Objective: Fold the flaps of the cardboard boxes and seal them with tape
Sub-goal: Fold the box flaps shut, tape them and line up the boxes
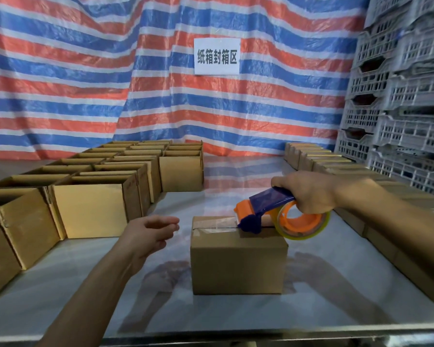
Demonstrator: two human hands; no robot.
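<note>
Cardboard box (238,264) with its flaps folded down sits at the lower centre of the frame on a pale, glossy table (236,319). At centre right, the right hand (308,191) grips the handle of a blue and orange tape dispenser (258,212), whose front end rests on the box's top seam near its middle. The dispenser's roll of clear tape (305,231) hangs past the box's right edge. A strip of tape (216,225) lies along the seam from the dispenser toward the box's left edge.

The left hand (148,234), left of centre, hovers just beside the box's upper left corner with fingers relaxed and slightly curled, holding nothing and apart from the box.

Rows of unsealed boxes (90,211) with flaps up fill the left of the frame. A line of closed boxes (318,161) runs along the right side. Behind them hangs a red, blue and white striped tarp (85,71) bearing a white sign (217,56) with printed characters. Grey plastic crates (398,96) are stacked at the upper right.
</note>
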